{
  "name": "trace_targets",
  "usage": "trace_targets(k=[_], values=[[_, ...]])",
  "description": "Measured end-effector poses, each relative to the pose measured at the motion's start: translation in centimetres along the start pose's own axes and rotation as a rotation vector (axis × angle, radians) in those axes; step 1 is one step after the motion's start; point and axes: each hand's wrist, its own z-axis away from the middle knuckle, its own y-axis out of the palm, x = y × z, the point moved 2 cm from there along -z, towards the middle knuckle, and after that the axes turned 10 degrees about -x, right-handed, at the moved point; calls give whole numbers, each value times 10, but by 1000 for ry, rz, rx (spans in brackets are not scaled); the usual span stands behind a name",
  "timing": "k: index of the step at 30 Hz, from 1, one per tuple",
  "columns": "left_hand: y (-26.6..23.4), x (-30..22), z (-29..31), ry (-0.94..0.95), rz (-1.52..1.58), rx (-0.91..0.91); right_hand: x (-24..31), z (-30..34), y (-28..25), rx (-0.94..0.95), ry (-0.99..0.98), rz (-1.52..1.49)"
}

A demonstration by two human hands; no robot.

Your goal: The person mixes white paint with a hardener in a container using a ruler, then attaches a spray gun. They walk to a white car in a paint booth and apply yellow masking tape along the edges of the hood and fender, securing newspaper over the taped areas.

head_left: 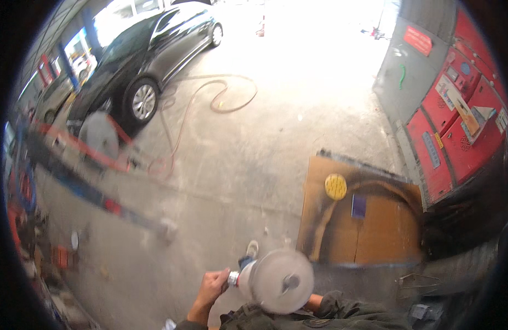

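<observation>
"Pale round container (pixel 271 275) — secure?"
"Before my waist, left hand (pixel 212 286) closed on its metal fitting (pixel 232 278). Right hand (pixel 314 303) mostly hidden, grip untellable — if my left slips, the container could tip."

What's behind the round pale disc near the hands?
At the disc's lower right, the right wrist shows, leading into a dark sleeve. The right hand is covered, so its grip cannot be seen.

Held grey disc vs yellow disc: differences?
The grey disc has a dark central spot; the yellow disc has marks all over. The grey disc is held up; the yellow disc lies on cardboard. The grey disc looks larger in view than the yellow disc. Both look round.
</observation>
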Motion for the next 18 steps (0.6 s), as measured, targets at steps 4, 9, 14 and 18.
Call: trace_targets(k=[4,9,14,18], values=[[-8,-84,-117,-38,52,-56,9,-151,-43,-26,-29,-35],[22,-174,-292,-8,150,25,19,-309,-115,-125,2,-30],[76,-269,-493,-95,67,134,-15,-490,-219,-271,31,17],[131,-359,-647,-38,-2,267,-32,-615,-306,-427,65,25]])
